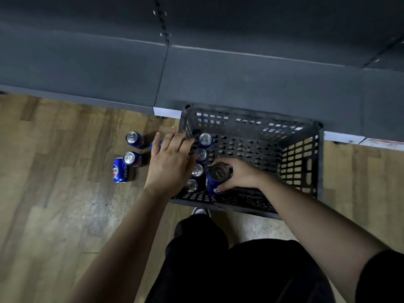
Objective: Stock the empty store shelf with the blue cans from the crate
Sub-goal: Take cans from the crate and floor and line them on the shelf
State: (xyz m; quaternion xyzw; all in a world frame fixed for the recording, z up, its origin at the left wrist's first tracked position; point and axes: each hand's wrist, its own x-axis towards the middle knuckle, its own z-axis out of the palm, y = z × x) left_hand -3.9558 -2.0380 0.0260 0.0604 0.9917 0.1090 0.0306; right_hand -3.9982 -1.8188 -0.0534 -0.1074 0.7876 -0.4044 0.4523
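Observation:
A black plastic crate [299, 162] stands on the wood floor against the grey store shelf [251, 84], whose boards hold nothing. Several blue cans stand upright along the crate's left inner wall, among them one at the far end [205, 139] and one at the near end [192, 185]. My right hand [240, 173] is inside the crate, shut on a blue can [215, 179] that tilts a little. My left hand [170, 160] hangs over the crate's left rim, fingers spread downward. A sliver of another blue can [152, 145] shows under its fingertips; the grip is hidden.
Left of the crate, two blue cans [135, 139] [132, 159] stand upright on the floor and a third can [120, 170] lies on its side. My legs in black and one shoe [200, 212] are right behind the crate. Bare wood floor spreads to the left.

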